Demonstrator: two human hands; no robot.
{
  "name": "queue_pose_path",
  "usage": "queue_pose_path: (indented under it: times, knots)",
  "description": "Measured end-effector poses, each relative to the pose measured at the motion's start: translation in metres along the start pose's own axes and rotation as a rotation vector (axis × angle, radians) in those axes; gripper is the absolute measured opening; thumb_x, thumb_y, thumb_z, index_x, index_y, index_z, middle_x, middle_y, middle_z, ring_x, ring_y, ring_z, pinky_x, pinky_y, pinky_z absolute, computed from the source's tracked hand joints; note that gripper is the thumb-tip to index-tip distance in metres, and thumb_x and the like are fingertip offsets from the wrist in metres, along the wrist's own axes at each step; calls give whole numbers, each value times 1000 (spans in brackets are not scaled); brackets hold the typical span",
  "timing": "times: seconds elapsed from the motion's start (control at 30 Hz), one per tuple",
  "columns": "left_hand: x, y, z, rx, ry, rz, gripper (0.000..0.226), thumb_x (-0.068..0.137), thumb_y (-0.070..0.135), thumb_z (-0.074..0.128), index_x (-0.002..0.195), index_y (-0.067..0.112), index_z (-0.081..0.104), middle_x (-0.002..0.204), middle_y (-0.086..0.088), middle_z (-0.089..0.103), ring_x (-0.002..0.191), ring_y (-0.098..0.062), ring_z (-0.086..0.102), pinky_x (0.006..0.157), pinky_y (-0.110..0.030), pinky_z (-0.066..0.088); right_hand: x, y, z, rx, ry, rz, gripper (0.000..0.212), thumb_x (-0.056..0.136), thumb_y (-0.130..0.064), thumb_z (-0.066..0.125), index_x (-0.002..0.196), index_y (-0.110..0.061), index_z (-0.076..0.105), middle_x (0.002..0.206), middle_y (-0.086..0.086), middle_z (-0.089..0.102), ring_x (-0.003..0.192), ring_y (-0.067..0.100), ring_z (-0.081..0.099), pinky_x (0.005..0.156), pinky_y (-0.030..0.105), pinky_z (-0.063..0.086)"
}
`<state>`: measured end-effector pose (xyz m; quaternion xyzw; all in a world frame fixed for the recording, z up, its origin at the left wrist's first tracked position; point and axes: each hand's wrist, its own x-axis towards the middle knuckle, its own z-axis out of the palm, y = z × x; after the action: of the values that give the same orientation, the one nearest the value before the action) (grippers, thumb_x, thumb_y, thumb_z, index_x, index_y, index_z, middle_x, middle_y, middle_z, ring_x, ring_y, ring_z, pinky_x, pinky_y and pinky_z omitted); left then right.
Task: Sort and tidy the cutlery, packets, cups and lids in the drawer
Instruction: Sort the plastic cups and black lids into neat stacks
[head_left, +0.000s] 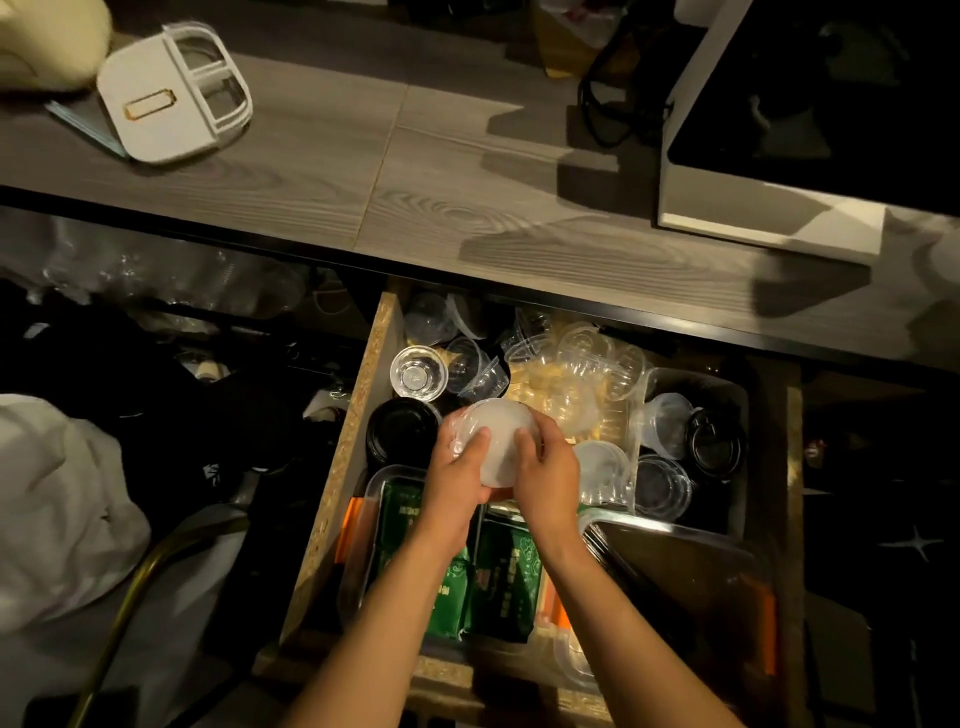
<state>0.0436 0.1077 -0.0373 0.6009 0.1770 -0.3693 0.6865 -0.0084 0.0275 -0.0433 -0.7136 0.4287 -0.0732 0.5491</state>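
A round frosted translucent plastic lid (496, 441) is held above the open chipboard drawer (340, 467), gripped at its edges by left hand (460, 480) and right hand (545, 475), fingers curled round it, over green packets (498, 577).

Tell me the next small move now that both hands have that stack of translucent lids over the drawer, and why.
Probably lower the stack of lids, held by the left hand and right hand, onto the clear lids lying just to its right. Those look like the same kind, so the like items would end up together.
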Motion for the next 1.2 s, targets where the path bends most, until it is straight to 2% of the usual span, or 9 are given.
queue_pose_path:
  times: [0.1, 0.2, 0.37, 0.5, 0.63, 0.73, 0.87, 1.0, 1.2]
  knots:
    - [-1, 5, -16, -35, 63, 4, 24, 102, 14, 50, 118, 32, 53, 122, -10, 59, 103, -30, 63, 54, -36, 57, -1, 0, 7, 74, -107, -22, 24, 101, -15, 49, 120, -20, 63, 106, -12, 68, 96, 0, 63, 83, 20, 51]
    - [-3, 9, -32, -22, 63, -15, 21, 100, 16, 56, 113, 32, 56, 121, -10, 61, 104, -32, 64, 53, -34, 56, 5, 5, 13, 160, -172, -1, 23, 96, -11, 58, 115, -16, 70, 104, -4, 73, 98, 12, 68, 85, 33, 56]
    - [6, 15, -51, 10, 148, -24, 35, 95, 18, 65, 129, 17, 56, 124, -16, 61, 102, -35, 66, 47, -33, 55, 15, -6, 20, 311, -319, 157, 18, 91, -5, 64, 104, -12, 73, 97, 8, 75, 87, 23, 70, 72, 34, 57]
    - [18, 30, -56, -16, 186, 38, 25, 96, 14, 63, 120, 21, 57, 115, -7, 60, 97, -29, 63, 43, -29, 53, 49, -19, 27, 265, -121, 153, 23, 94, -20, 64, 110, -5, 71, 91, 2, 71, 81, 17, 66, 74, 33, 55]
    - [40, 40, -58, -59, 257, 50, 28, 96, 14, 63, 121, 24, 54, 113, -4, 57, 98, -27, 60, 44, -30, 55, 97, -32, 53, -74, -46, -46, 37, 95, -19, 63, 130, -8, 61, 124, 6, 67, 112, 15, 63, 95, 23, 47]
    - [54, 40, -59, -57, 277, 24, 32, 96, 15, 64, 125, 23, 54, 123, -9, 55, 108, -33, 58, 48, -33, 57, 129, -35, 74, -247, -68, -132, 43, 95, -21, 63, 136, -8, 56, 134, 11, 60, 120, 23, 59, 101, 29, 46]
    - [65, 33, -61, -46, 255, -12, 30, 95, 15, 65, 122, 24, 56, 124, -10, 57, 110, -36, 59, 51, -36, 59, 156, -28, 91, -372, -69, -134, 41, 95, -18, 63, 134, -6, 58, 119, 15, 68, 96, 26, 68, 88, 35, 53]
    - [70, 31, -64, -57, 217, -39, 29, 96, 22, 64, 123, 24, 57, 124, -9, 56, 110, -34, 58, 54, -37, 59, 153, -24, 91, -418, -63, -172, 21, 97, -15, 60, 113, -8, 71, 93, 10, 73, 70, 18, 63, 66, 30, 51]
    - [68, 26, -68, -40, 219, -33, 34, 101, 25, 55, 134, 19, 53, 133, -10, 51, 114, -35, 56, 54, -41, 59, 100, -15, 59, -234, 45, -335, 16, 92, -17, 65, 105, -16, 74, 86, -2, 68, 82, 17, 62, 74, 42, 54]
